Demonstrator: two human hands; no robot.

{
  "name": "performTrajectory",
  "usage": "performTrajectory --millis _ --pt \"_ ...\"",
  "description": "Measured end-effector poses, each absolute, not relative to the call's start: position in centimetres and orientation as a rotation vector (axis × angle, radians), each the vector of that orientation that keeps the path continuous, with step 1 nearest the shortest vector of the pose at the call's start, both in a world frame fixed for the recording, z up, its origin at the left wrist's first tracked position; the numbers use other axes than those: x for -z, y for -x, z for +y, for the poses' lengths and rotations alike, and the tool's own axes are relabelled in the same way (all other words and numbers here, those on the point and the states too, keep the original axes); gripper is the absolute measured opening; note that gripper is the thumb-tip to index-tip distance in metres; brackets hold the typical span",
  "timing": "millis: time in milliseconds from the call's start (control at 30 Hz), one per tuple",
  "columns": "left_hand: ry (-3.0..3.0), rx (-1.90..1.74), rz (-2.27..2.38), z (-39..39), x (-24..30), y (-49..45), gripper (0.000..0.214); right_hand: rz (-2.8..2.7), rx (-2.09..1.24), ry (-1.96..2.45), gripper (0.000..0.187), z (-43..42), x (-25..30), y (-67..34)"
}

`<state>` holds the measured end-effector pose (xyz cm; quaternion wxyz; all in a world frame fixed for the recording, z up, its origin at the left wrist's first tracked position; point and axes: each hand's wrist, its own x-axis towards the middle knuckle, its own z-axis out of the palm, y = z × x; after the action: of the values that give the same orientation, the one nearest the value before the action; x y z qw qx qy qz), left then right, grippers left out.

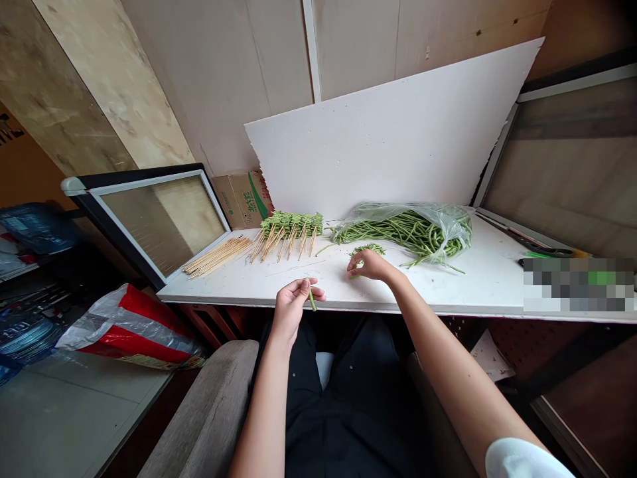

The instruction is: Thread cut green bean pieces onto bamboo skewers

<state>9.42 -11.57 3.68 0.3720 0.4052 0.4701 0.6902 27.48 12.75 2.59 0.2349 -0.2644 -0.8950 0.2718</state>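
My left hand (293, 299) is pinched on a green bean piece (312, 299), which hangs downward at the table's front edge. To its right, my right hand (371, 265) has its fingers curled together over the white tabletop; what they hold, if anything, is too small to make out. Just behind that hand lies a little pile of bean scraps (371, 249). Long green beans (408, 229) fill a clear plastic bag (452, 222) at the back. Stacked skewered beans (291, 224) rest at the left, their sticks pointing forward. Beside them lies a bundle of bare wooden skewers (216, 257).
A white board (388, 139) leans against the wall behind the table (488, 279). Framed glass panels (164, 212) stand at both ends, with a cardboard box (243, 199) at back left. A red and silver bag (134, 328) sits on the floor. Scissors (542, 247) lie at the right.
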Motion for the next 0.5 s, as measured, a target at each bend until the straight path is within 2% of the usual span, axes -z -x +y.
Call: performTrajectory --millis 300,500 --pt "-1.031 -1.746 1.235 -11.8 -3.5 -9.2 0.051 -2.527 -0.805 0.889 0.014 13.2 -1.4 -27.5" --pt "-0.996 -1.773 1.215 -11.4 -3.3 -9.6 0.053 -2.485 -0.755 0.838 0.018 12.6 -2.6 -27.5"
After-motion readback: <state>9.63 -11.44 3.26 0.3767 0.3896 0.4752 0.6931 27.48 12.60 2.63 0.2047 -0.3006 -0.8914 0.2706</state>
